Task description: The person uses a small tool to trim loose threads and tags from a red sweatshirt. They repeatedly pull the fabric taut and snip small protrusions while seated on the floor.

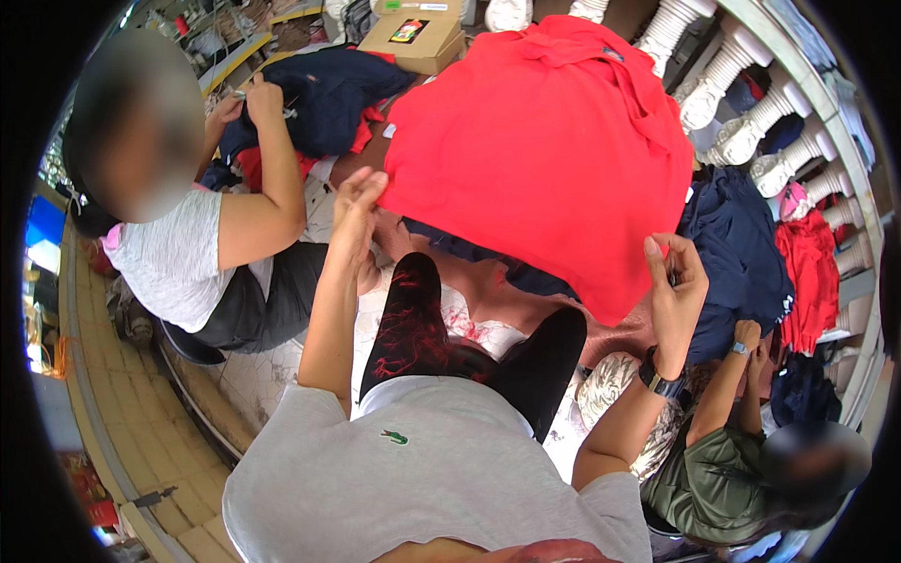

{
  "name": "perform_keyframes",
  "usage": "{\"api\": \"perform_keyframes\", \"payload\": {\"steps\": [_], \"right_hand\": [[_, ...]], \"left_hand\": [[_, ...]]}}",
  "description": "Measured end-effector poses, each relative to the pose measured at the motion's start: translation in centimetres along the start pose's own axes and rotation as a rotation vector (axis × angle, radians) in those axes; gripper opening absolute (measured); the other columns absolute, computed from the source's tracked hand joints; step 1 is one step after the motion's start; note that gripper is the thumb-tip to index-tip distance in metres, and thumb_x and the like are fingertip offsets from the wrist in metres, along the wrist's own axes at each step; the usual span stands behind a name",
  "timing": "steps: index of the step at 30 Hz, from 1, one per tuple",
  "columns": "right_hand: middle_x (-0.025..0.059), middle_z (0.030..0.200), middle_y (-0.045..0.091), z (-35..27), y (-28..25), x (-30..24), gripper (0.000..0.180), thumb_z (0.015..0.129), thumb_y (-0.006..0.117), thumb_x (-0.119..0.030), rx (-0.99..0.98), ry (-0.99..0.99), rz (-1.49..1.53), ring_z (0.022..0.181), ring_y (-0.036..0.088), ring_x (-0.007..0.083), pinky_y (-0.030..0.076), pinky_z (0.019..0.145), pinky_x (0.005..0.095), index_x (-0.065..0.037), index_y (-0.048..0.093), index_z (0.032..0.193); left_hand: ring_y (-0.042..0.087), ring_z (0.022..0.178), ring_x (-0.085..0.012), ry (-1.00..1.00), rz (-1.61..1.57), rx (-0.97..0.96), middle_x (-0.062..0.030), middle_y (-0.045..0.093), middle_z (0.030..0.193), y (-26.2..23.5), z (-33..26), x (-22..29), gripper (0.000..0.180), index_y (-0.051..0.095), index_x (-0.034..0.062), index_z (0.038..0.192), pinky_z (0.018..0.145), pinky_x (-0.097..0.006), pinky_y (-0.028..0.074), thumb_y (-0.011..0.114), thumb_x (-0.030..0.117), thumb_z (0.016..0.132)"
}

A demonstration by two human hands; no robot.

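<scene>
A red shirt [540,150] is spread out in front of me, its collar at the far end and its hem toward me. At the hem's left corner, my left hand [357,205] pinches the cloth between thumb and fingers. My right hand [678,289] grips the hem's right corner, with a bit of red showing between the fingertips. The near edge hangs between both hands above my knees. Dark navy cloth [449,242] shows partly from beneath the shirt; the rest of it is hidden.
Navy garments [737,249] are piled at right, beside a red garment [809,281] and a rack of wrapped white posts [699,94]. A cardboard box [413,38] stands at the back. One person at left handles navy cloth [324,98]; another sits at lower right.
</scene>
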State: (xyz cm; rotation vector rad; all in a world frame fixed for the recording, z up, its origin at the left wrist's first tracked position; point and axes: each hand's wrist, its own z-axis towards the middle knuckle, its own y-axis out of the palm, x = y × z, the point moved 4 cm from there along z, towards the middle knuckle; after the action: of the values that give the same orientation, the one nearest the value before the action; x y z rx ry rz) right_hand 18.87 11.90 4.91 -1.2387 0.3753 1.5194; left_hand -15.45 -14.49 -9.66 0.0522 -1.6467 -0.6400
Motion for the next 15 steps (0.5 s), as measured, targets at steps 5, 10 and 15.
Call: {"api": "perform_keyframes", "payload": {"steps": [5,10,15], "right_hand": [[-0.0092,0.067,0.041,2.6,1.9,-0.1,0.012,0.094,0.074,-0.011,0.007,-0.053,-0.089,0.062,0.032,0.0016,0.023,0.054,0.023,0.0,0.07,0.093],[-0.006,0.066,0.043,5.5,6.6,-2.2,0.015,0.094,0.074,-0.013,-0.141,-0.192,-0.072,0.061,0.034,0.0038,0.026,0.054,0.0251,0.001,0.07,0.092],[-0.0008,0.066,0.049,9.7,11.4,-5.1,0.015,0.091,0.075,-0.014,-0.29,-0.263,-0.118,0.062,0.041,0.0065,0.034,0.057,0.026,0.0,0.071,0.093]], "left_hand": [[0.059,0.115,-0.0128,0.017,0.07,-0.07,-0.0044,0.061,0.127,-2.5,-0.8,-0.3,0.045,0.053,0.0075,0.137,0.096,-0.032,0.045,0.07,0.013,0.096],[0.062,0.114,-0.0183,-0.147,-0.191,-0.103,-0.0075,0.064,0.122,-1.3,-1.0,1.4,0.035,0.059,-0.0006,0.13,0.1,-0.032,0.047,0.065,0.004,0.095],[0.063,0.109,-0.0221,0.122,0.12,-0.201,-0.0128,0.064,0.119,0.5,-2.6,4.0,0.019,0.061,-0.004,0.112,0.098,-0.033,0.05,0.065,0.005,0.096]]}}
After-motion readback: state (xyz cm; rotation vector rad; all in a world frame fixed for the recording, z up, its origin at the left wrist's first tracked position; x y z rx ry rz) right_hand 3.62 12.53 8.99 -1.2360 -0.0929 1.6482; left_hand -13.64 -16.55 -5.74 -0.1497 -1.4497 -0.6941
